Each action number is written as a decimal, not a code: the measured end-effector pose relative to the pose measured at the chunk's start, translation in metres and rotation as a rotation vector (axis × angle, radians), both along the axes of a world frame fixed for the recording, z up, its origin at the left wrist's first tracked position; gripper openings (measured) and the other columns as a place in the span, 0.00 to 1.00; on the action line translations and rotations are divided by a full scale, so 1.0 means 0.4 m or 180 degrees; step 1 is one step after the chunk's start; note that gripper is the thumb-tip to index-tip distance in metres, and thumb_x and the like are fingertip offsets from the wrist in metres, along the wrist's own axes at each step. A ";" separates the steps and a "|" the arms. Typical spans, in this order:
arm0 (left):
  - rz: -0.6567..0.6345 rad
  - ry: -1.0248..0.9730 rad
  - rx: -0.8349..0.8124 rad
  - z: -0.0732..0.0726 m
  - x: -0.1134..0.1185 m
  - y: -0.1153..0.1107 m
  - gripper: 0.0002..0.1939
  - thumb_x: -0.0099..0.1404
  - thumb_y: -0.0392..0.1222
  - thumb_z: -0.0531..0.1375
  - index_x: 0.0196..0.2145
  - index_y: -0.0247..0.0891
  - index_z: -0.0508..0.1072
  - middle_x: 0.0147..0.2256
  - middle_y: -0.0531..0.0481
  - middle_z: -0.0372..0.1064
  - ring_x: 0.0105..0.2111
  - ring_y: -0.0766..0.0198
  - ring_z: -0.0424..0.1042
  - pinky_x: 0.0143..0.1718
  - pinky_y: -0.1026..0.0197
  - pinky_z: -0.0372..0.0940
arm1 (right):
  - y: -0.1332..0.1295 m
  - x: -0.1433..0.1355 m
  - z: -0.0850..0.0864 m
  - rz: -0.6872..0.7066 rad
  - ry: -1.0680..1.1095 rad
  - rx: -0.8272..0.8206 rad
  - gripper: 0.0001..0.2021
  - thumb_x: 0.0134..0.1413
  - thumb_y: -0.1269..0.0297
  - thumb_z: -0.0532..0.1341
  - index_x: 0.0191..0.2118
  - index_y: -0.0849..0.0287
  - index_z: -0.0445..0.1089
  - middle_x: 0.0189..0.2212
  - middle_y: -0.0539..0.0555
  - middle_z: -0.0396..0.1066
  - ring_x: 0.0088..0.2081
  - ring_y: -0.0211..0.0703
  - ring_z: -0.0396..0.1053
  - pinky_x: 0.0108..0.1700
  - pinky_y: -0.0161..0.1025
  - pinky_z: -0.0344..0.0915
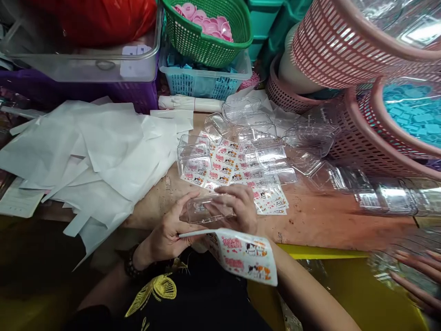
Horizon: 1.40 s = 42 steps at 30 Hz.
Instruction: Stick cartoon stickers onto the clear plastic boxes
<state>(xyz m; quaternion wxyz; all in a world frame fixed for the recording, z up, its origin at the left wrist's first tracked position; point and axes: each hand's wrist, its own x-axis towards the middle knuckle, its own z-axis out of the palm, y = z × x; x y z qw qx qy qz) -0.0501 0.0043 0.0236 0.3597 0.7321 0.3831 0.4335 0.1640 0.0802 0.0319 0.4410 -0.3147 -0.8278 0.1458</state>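
Observation:
My left hand (168,231) grips a sheet of cat stickers (248,259) low down, its printed face curling toward the right over my lap. The same hand's thumb and forefinger hold the left end of a clear plastic box (203,210). My right hand (244,209) has its bent fingers over the right end of that box; its thumb is hidden. More sticker sheets (220,168) printed with cats and pink lettering lie flat on the bench just beyond my hands. Several clear plastic boxes (267,155) sit on and around those sheets.
Peeled white backing paper (113,151) is heaped at left. Behind stand a green basket (206,50) of pink pieces and a blue basket (206,80). Pink baskets (317,55) rise at right, one with blue pieces (413,110). Another person's hand (418,276) reaches in at lower right.

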 end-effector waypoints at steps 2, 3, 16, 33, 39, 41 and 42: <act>0.0089 -0.0110 0.0068 0.000 0.001 -0.004 0.18 0.67 0.30 0.62 0.51 0.45 0.79 0.71 0.46 0.44 0.68 0.46 0.57 0.66 0.43 0.61 | 0.006 0.008 -0.001 0.0262 0.0223 -0.1127 0.22 0.57 0.54 0.67 0.55 0.50 0.67 0.55 0.60 0.72 0.57 0.53 0.68 0.56 0.53 0.66; 0.0119 -0.0146 0.0085 0.002 0.000 -0.006 0.18 0.67 0.29 0.62 0.51 0.45 0.79 0.71 0.45 0.45 0.68 0.46 0.56 0.66 0.43 0.61 | 0.010 0.014 0.001 0.0526 0.0352 -0.1747 0.26 0.56 0.48 0.67 0.57 0.50 0.65 0.60 0.62 0.68 0.61 0.55 0.65 0.57 0.55 0.66; 0.0045 0.0292 0.0455 0.042 0.000 -0.021 0.14 0.64 0.31 0.65 0.46 0.45 0.81 0.70 0.46 0.47 0.70 0.42 0.51 0.68 0.36 0.54 | -0.028 -0.026 0.085 0.0814 0.1449 -0.4526 0.28 0.39 0.60 0.77 0.49 0.55 0.72 0.39 0.52 0.77 0.37 0.41 0.76 0.38 0.38 0.74; 0.0356 -0.0079 0.0477 0.047 0.016 -0.043 0.19 0.63 0.29 0.65 0.47 0.49 0.81 0.69 0.47 0.49 0.70 0.40 0.49 0.66 0.32 0.59 | -0.087 0.064 0.056 0.0145 0.2391 -0.4864 0.22 0.52 0.40 0.65 0.32 0.57 0.74 0.24 0.50 0.69 0.24 0.39 0.67 0.28 0.38 0.68; 0.0169 -0.0069 0.0393 0.054 0.040 -0.048 0.19 0.64 0.30 0.65 0.49 0.51 0.80 0.69 0.48 0.50 0.70 0.42 0.49 0.66 0.34 0.59 | -0.174 -0.011 0.044 0.1279 0.2868 -0.5408 0.27 0.52 0.40 0.65 0.51 0.54 0.76 0.16 0.42 0.54 0.18 0.33 0.52 0.24 0.34 0.57; 0.0138 -0.0125 0.0346 0.061 0.043 -0.053 0.19 0.65 0.31 0.64 0.49 0.51 0.79 0.69 0.48 0.50 0.70 0.43 0.49 0.66 0.33 0.59 | -0.185 -0.027 0.038 0.1091 0.3058 -0.5328 0.25 0.51 0.41 0.66 0.49 0.51 0.77 0.15 0.41 0.51 0.18 0.34 0.50 0.24 0.34 0.57; 0.0151 -0.0092 0.0314 0.064 0.043 -0.055 0.18 0.65 0.31 0.64 0.49 0.50 0.80 0.69 0.48 0.50 0.70 0.42 0.49 0.66 0.33 0.58 | -0.186 -0.032 0.039 0.0993 0.3035 -0.5274 0.23 0.51 0.41 0.66 0.47 0.50 0.77 0.16 0.42 0.53 0.19 0.35 0.52 0.26 0.35 0.59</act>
